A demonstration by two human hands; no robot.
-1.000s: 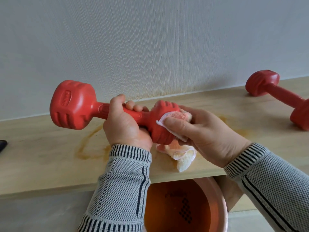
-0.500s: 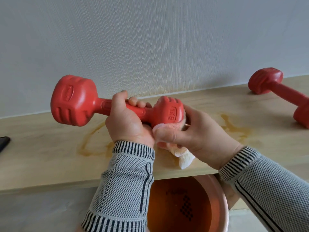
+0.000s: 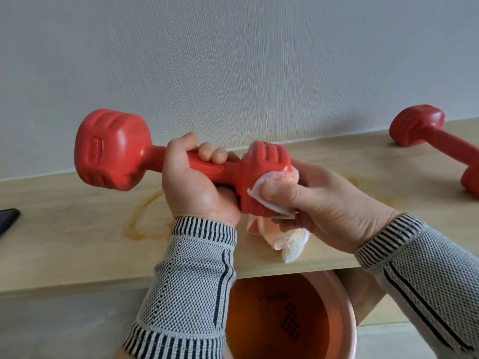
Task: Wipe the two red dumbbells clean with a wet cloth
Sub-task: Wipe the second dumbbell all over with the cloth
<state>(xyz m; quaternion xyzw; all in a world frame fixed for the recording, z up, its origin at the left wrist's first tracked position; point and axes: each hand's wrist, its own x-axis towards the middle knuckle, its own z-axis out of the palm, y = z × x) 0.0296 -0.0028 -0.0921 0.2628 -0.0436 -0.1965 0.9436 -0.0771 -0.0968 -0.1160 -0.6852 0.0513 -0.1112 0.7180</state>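
My left hand (image 3: 191, 185) grips the handle of a red dumbbell (image 3: 114, 154) and holds it level above the wooden shelf (image 3: 64, 229). My right hand (image 3: 318, 203) holds a wet, pinkish-white cloth (image 3: 280, 237) against the dumbbell's right head, with the thumb pressing a fold onto the end face. The cloth's loose tail hangs below that head, down to the shelf. A second red dumbbell (image 3: 427, 141) lies on the shelf at the far right, partly cut off by the frame edge.
A pink basin (image 3: 344, 320) with orange-brown water stands under the shelf's front edge. Brownish water stains (image 3: 145, 218) mark the shelf below the held dumbbell. A dark object (image 3: 7, 218) pokes in at the left edge. A pale textured wall rises behind.
The held dumbbell has turned in my left hand, so its right head shows a different face. My right hand with the cloth has shifted up onto that head's end.
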